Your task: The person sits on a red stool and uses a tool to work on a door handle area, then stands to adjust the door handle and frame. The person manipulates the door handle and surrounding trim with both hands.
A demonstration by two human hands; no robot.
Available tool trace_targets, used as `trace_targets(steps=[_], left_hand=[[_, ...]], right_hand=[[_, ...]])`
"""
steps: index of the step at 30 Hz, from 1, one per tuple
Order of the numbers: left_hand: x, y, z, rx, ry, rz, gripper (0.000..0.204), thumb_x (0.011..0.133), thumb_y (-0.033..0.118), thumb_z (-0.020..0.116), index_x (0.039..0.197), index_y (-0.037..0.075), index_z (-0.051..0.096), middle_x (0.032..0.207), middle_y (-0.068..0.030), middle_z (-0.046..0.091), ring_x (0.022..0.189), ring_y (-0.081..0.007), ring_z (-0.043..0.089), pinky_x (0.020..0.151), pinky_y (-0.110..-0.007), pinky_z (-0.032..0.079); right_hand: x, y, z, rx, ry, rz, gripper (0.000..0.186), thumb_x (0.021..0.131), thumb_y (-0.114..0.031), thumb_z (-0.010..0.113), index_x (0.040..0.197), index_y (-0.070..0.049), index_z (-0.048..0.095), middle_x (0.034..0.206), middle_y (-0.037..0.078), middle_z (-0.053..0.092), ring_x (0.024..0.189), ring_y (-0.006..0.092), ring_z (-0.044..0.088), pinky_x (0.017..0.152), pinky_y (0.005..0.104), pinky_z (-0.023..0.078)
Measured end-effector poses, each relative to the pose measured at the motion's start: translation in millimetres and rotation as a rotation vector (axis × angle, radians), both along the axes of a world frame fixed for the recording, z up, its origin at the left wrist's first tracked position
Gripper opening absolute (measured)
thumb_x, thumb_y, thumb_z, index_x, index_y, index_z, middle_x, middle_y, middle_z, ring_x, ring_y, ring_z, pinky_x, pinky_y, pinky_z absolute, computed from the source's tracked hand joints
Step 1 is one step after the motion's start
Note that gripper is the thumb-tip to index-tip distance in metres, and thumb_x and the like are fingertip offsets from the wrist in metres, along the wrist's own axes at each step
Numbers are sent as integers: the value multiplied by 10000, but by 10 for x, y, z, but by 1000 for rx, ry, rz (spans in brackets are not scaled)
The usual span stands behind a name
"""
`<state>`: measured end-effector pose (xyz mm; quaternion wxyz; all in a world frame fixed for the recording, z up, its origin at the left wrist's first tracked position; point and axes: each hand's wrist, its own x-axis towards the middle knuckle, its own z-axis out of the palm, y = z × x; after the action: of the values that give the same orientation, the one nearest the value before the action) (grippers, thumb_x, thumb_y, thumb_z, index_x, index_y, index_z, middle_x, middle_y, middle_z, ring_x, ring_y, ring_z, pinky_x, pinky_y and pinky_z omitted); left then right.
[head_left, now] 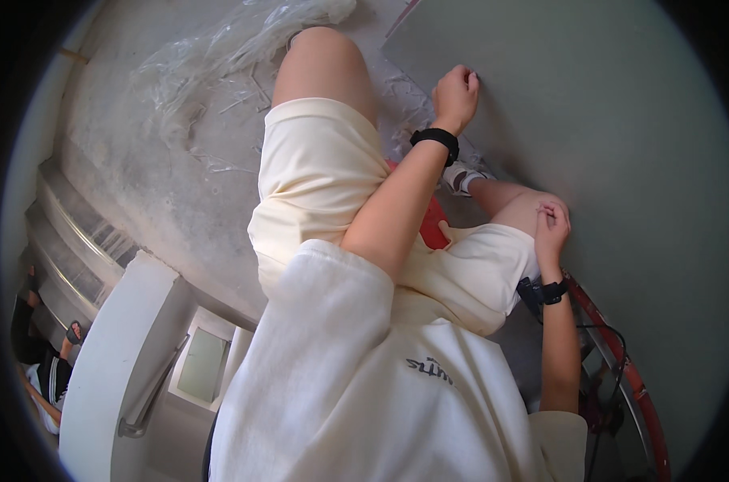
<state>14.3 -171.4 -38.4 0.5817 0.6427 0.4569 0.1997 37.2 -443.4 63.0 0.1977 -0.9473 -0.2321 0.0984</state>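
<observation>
- Cream short-sleeved cotton shirt (pixel 356 386) filled the lower frame nearest the camera; matching cream shorts (pixel 316 177) covered both thighs above it.
- Large flat grey panel (pixel 605 136), smooth and matt, occupied the frame from 12 to 4 o'clock; its near edge ran on a diagonal from 12 o'clock down toward 5 o'clock, and that diagonal appeared to be its long axis.
- Left hand (pixel 456 96), crossed over the body, rested on the panel close to that edge, toward 1 o'clock from frame centre. Its fingers were curled into a loose fist; whether anything lay inside could not be told. A black wristband (pixel 435 141) circled the wrist.
- Right hand (pixel 552 225) lay at 3 o'clock, on the bare knee just at the panel's edge, fingers bent inward and closed; no held object was visible. A black strap with a small device (pixel 541 291) sat on this wrist.
- Left hand was the one actually on the panel; the panel surface extended away from both hands toward 2 o'clock.
- Crumpled clear plastic sheeting (pixel 220 56) lay at 11 o'clock on rough grey concrete floor (pixel 140 177).
- Red curved metal bar (pixel 633 386) ran along the panel edge at 4 to 5 o'clock.
- White sandal (pixel 461 178) showed between the legs.
</observation>
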Motion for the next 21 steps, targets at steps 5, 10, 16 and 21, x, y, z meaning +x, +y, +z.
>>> trace_targets(steps=[5, 10, 16, 21], left_hand=[[-27, 1, 87, 136, 81, -77, 186, 802, 207, 488, 810, 43, 574, 776, -157, 597, 750, -341, 562, 650, -415, 434], [-51, -41, 166, 287, -14, -77, 145, 790, 179, 492, 774, 58, 569, 774, -143, 596, 742, -334, 560, 633, -423, 432], [-42, -56, 157, 280, 40, -53, 124, 778, 159, 493, 765, 66, 575, 755, -131, 596, 722, -329, 561, 623, -422, 430], [-35, -80, 93, 279, 41, -14, 123, 766, 157, 492, 762, 74, 582, 764, -127, 604, 733, -316, 571, 611, -423, 424]], right_hand=[[5, 20, 57, -18, -18, 6, 102, 756, -149, 560, 804, -73, 608, 750, 50, 621, 779, 222, 558, 856, 343, 340], [-11, 56, 114, -12, -9, 5, 111, 764, -155, 550, 809, -72, 608, 751, 49, 623, 775, 219, 559, 871, 345, 328], [-15, 63, 111, -21, 8, -2, 109, 766, -153, 548, 811, -73, 608, 752, 50, 623, 776, 212, 562, 877, 343, 322], [-19, 63, 92, -11, 10, 8, 108, 765, -155, 550, 814, -78, 607, 758, 49, 621, 773, 210, 562, 874, 339, 325]])
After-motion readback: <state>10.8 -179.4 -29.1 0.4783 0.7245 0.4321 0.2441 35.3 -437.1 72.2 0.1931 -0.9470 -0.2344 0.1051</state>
